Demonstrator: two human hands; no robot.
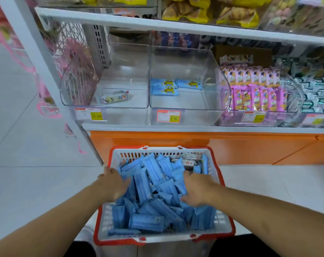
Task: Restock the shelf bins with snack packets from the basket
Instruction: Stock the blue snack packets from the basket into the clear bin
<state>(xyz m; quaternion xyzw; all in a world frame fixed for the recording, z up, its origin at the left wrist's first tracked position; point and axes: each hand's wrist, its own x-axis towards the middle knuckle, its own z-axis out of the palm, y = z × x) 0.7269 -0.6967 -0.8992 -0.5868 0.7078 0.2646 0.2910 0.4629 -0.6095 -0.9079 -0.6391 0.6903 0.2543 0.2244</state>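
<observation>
- Both hands were down in the basket [223, 179], on the heap of blue packets [157, 193]. The left hand [113, 184] lay at the pile's left edge, its fingertips buried among packets, so their spread could not be told.
- The right hand [196, 190] pressed in from the right, thumb out, fingers curled into the pile; whether it already gripped anything could not be told.
- To do the scoop well, the hands probably needed to close towards each other and lift a squeezed bundle, since loose packets would slip out.
- The matching bin [209, 75] sat straight above, holding only three blue packets at its back.
- The left bin [79, 84] held one different packet [114, 97]; a few white packets [190, 161] lay at the basket's far end.
- The upper shelf [176, 26] overhung the bins, and each bin's raised front lip had to be cleared.
</observation>
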